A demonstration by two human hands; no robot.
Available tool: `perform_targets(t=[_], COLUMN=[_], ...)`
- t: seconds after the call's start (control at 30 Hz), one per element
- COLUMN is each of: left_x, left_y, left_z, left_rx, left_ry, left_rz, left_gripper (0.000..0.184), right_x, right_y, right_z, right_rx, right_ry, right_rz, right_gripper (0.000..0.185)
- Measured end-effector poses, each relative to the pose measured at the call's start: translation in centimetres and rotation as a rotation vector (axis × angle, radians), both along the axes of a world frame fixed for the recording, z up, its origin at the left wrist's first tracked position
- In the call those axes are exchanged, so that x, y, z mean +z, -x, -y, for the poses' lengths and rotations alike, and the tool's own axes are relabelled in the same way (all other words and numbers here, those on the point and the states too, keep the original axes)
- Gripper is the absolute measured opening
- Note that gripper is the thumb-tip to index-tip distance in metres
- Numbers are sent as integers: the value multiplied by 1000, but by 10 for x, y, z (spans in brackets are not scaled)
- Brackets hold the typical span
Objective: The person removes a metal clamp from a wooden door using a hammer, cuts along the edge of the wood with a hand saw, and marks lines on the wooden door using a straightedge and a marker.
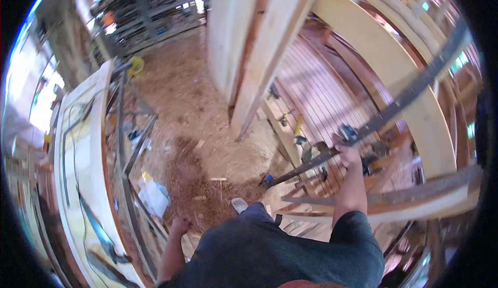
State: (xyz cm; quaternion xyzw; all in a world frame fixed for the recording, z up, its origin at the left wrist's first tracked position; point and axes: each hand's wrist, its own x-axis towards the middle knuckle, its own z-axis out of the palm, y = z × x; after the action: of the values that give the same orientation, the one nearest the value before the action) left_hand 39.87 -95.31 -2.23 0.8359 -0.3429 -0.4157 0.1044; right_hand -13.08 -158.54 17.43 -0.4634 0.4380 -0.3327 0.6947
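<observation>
My right hand is wrapped round a long dark bar clamp, close to its blue sliding jaw. The bar slants from a small blue end piece low in the middle to the upper right. Down at my left side, my left hand hangs with curled fingers and shows nothing in it. A white plastic bag lies on the floor just beyond it. Tall pale boards stand upright ahead of me.
On the left is a workbench with a pale top, a cable and dark metal legs. Sawdust covers the floor. Wide planks and slatted timber fill the right side. Loaded shelves stand at the back.
</observation>
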Motion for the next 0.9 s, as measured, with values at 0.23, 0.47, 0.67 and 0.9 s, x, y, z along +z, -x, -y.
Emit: perform_targets(t=[0.23,0.47,0.67,0.9], left_x=[45,54,74,35], left_y=[50,113,214,335], left_z=[-14,-120,-238,-346], left_rx=[349,668,1061,1250], left_ry=[37,-14,-52,-164], left_rz=[184,211,252,217], left_gripper=[25,29,37,40], right_x=[-63,-256,-167,-121], right_y=[20,-86,-309,-467], right_z=[24,-83,-333,-437], right_rx=[-259,675,1533,1523], right_ry=[-118,359,383,1077], right_rz=[-380,-1258,-632,-843], right_gripper=[34,30,39,43])
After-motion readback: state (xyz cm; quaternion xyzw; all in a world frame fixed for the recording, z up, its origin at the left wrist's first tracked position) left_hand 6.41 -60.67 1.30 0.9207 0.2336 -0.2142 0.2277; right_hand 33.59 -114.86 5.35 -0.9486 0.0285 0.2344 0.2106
